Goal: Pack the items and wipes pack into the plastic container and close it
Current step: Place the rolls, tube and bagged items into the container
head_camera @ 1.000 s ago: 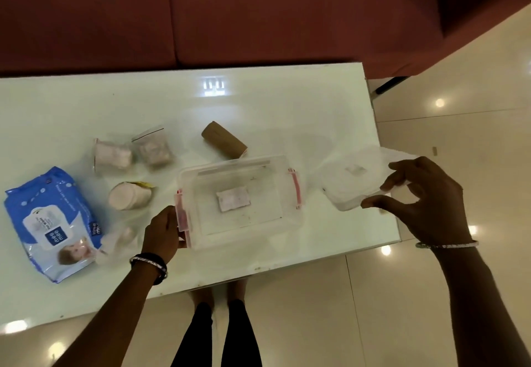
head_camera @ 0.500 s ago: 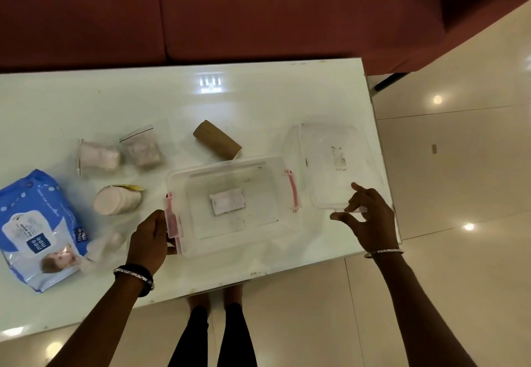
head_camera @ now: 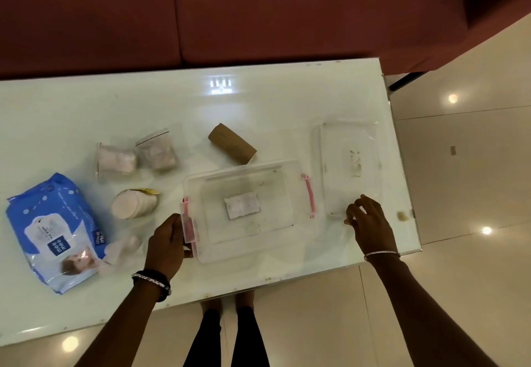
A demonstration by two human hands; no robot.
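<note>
- The desk [head_camera: 287, 102] is a glossy pale slab that mirrors a ceiling light; a dark red sofa [head_camera: 258, 7] runs along its far side.
- Cream floor tiles [head_camera: 459, 266] shine with round light spots to the right and near.
- The plastic container [head_camera: 247, 211] sits open at the desk's near middle. Its clear lid [head_camera: 350, 162] lies flat just to the right.
- The left hand [head_camera: 166, 243] has its fingers clamped on the container's left end, by the pink latch.
- The right hand [head_camera: 370, 223] is at the lid's near edge, fingers apart and loose.
- The blue wipes pack [head_camera: 57, 231] lies far left, with small bags [head_camera: 115, 160], a stack of pads [head_camera: 133, 204] and a cardboard tube [head_camera: 231, 144] between it and the container.
</note>
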